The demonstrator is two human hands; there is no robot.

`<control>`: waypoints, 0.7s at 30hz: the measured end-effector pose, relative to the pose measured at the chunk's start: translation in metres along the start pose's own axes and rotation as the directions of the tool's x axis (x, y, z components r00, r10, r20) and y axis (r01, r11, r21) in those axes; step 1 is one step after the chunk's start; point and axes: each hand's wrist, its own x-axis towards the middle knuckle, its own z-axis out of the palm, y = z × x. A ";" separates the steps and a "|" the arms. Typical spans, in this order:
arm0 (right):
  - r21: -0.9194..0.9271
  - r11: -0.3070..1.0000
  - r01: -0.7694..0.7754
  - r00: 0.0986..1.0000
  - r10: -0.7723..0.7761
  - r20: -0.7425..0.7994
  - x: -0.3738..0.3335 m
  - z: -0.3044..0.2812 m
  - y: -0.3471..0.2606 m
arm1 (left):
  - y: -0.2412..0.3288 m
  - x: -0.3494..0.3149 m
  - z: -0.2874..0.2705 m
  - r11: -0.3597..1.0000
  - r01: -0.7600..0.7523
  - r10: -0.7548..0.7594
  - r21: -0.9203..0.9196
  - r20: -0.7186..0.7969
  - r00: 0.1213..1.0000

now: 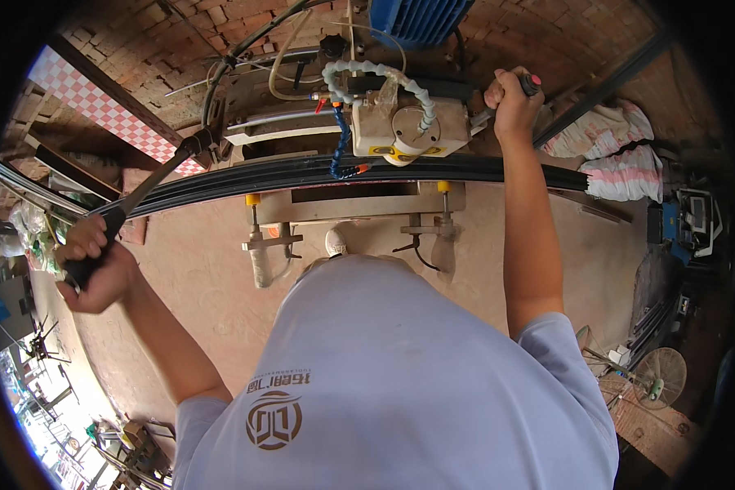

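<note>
My left hand (102, 265) is wrapped round the black grip of a long lever (151, 181), which joins the machine at the far left. Farther off on the right, my right hand (516, 104) is closed on a handle with a red end (532, 83). Between them sits the machine's pale head (376, 131), with a grey segmented hose (335, 69) and a blue one (339, 139) curving about it. Long black profiles (253, 175) lie across the machine in front of the head. Two yellow-topped clamps (253, 200) stand at their near side.
A blue finned motor (420, 20) is behind the head. White sacks (608, 155) lie at the right, near a blue-and-black machine (686, 220). A round fan (660, 377) stands at the lower right. My shoe (336, 242) is close to the machine's base.
</note>
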 end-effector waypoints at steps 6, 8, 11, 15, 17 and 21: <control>0.017 1.000 -0.025 0.998 0.026 -0.061 -0.001 0.007 -0.004 | -0.007 0.010 0.009 0.998 -0.008 0.004 -0.065 -0.069 0.998; 0.033 0.999 -0.028 0.998 0.030 -0.056 -0.004 0.009 -0.006 | -0.006 0.009 0.014 0.999 -0.012 0.008 -0.041 -0.082 0.997; 0.015 1.000 -0.022 0.999 0.022 -0.045 -0.006 0.017 -0.005 | -0.005 0.008 0.017 0.997 0.008 -0.015 -0.082 -0.087 0.996; 0.010 0.999 -0.045 0.999 0.045 -0.027 -0.014 0.041 -0.002 | -0.003 0.007 0.019 0.997 0.022 -0.029 -0.077 -0.084 0.996; 0.002 0.999 -0.050 0.999 0.050 -0.002 -0.017 0.055 0.001 | -0.002 0.006 0.019 0.998 0.033 -0.036 -0.044 -0.074 0.997; 0.011 0.999 -0.049 0.998 0.049 0.040 -0.024 0.080 0.006 | -0.001 0.006 0.022 1.000 0.018 -0.017 0.024 -0.021 1.000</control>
